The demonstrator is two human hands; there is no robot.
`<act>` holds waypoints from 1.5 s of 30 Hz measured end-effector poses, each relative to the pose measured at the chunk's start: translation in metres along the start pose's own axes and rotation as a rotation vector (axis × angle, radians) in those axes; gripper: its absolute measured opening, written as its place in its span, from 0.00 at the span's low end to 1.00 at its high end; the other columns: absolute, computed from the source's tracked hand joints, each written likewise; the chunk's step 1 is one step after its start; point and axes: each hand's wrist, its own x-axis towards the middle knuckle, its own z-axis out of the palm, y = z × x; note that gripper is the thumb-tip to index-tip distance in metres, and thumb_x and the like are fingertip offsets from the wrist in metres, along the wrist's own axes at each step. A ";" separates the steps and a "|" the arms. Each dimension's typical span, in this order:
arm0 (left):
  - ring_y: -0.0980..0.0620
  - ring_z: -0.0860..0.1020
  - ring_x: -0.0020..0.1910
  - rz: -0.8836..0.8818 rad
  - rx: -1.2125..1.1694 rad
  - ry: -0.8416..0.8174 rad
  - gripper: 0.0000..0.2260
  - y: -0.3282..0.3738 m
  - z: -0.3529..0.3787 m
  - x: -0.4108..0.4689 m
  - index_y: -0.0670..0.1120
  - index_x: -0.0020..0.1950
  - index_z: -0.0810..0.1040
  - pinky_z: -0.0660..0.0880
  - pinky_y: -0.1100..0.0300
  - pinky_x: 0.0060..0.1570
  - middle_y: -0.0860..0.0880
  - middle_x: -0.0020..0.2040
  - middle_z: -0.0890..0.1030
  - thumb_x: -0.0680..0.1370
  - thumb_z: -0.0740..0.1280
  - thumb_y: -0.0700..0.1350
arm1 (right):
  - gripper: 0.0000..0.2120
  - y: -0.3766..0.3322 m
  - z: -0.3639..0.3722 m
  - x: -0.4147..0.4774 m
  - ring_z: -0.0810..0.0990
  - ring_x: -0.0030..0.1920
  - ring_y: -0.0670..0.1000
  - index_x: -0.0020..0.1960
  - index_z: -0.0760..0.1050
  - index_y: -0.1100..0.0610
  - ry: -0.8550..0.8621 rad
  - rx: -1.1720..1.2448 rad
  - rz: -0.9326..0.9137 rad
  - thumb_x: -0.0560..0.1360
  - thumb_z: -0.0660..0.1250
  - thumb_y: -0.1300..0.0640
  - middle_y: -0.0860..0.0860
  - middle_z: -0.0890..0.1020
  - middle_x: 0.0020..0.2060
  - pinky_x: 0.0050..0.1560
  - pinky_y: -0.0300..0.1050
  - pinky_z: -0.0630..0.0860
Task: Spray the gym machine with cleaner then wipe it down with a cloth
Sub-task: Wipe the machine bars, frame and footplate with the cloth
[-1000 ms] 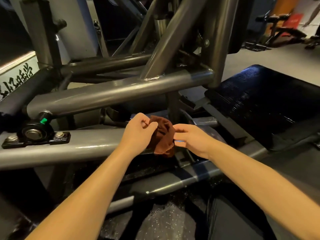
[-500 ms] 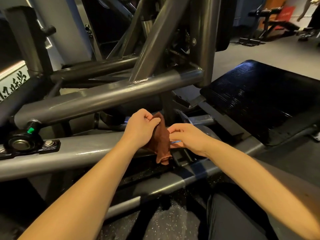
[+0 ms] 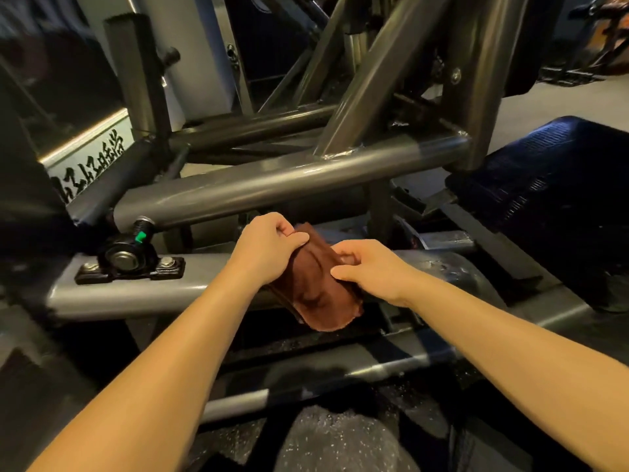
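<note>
Brown fuzzy cloth [image 3: 315, 291], folded into a thick oblong pad, sits between both hands, just in front of the grey-painted horizontal steel tube [image 3: 136, 291] of the gym machine. The left hand [image 3: 269, 247] has its grip clenched on the pad's far upper corner, thumb on top and fingers curled beneath. The right hand [image 3: 371, 267] pinches the pad's right edge about halfway along, thumb and forefinger closed on it.

From the left grip the pad's long axis runs down and to the right, toward the person, and its free end hangs below the right grip. The tube lies behind and below both grips and runs crosswise, out to the left and right of them. Whether the pad already touches it I cannot tell. Wet specks glisten on the tube just right of the right grip, so that stretch looks the nearer one to wipe, and the right hand is closer to it. The black bolted bearing block [image 3: 126, 258] sits on the same tube, well to the left of the left grip.

Half a second ago the cloth hung from the left grip as a narrow, bunched strip, nearly vertical, with the right fingertips only at its side. Now it is spread wider and flatter, tilted, and the right grip has closed on its edge.
</note>
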 end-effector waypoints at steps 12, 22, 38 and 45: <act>0.46 0.74 0.62 0.038 0.378 0.226 0.10 -0.082 -0.031 -0.047 0.47 0.61 0.82 0.72 0.49 0.65 0.48 0.60 0.80 0.80 0.71 0.47 | 0.25 0.022 0.078 0.035 0.60 0.80 0.61 0.75 0.73 0.50 0.122 -0.961 -0.494 0.82 0.51 0.49 0.56 0.64 0.80 0.76 0.62 0.60; 0.47 0.71 0.61 0.020 0.486 0.568 0.15 -0.134 -0.058 -0.102 0.47 0.58 0.81 0.66 0.51 0.58 0.48 0.60 0.77 0.75 0.77 0.48 | 0.40 -0.013 0.115 0.051 0.41 0.83 0.56 0.84 0.43 0.44 -0.193 -1.058 -0.376 0.75 0.33 0.31 0.53 0.44 0.84 0.81 0.55 0.39; 0.44 0.69 0.64 -0.127 0.541 0.641 0.23 -0.172 -0.083 -0.103 0.49 0.62 0.81 0.68 0.43 0.62 0.48 0.64 0.75 0.72 0.78 0.59 | 0.29 -0.024 0.169 0.060 0.56 0.82 0.59 0.84 0.55 0.52 0.000 -1.072 -0.552 0.85 0.55 0.46 0.56 0.59 0.82 0.81 0.57 0.52; 0.48 0.67 0.64 -0.090 0.475 0.658 0.20 -0.183 -0.088 -0.112 0.49 0.64 0.80 0.62 0.51 0.63 0.49 0.65 0.75 0.74 0.77 0.53 | 0.39 0.004 0.163 0.070 0.62 0.80 0.60 0.79 0.65 0.54 -0.015 -1.133 -0.947 0.72 0.77 0.63 0.57 0.65 0.79 0.79 0.58 0.59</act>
